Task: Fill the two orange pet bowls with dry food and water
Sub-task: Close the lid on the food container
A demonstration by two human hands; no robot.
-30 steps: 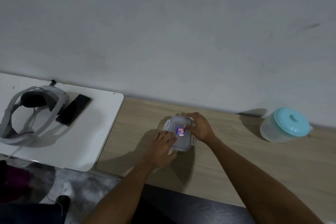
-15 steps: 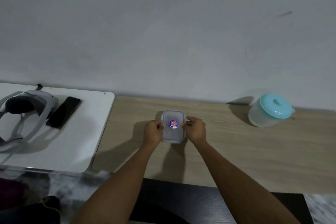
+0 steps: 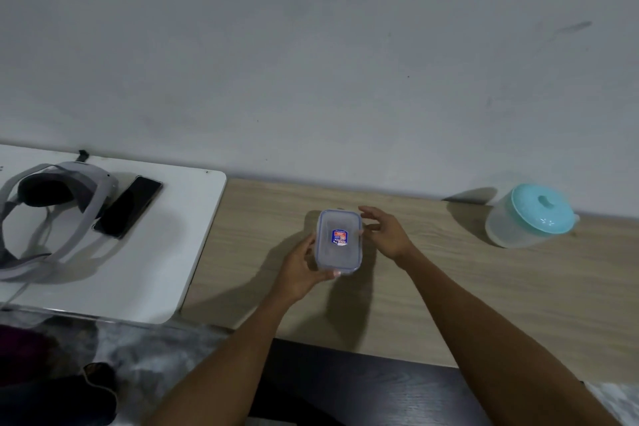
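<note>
Left hand [image 3: 299, 270]: grasping small clear rectangular plastic container [image 3: 339, 241] with blue-rimmed lid.
Right hand [image 3: 387, 233]: released, fingers spread, just right of container.
Far right: teal-lidded round translucent tub [image 3: 530, 216].

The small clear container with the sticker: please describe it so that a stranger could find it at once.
On the wooden table, near its middle, the left hand holds a small rectangular clear container with a blue-edged lid. Unlike the round teal-lidded container at the far right, it carries a red and blue sticker.
</note>
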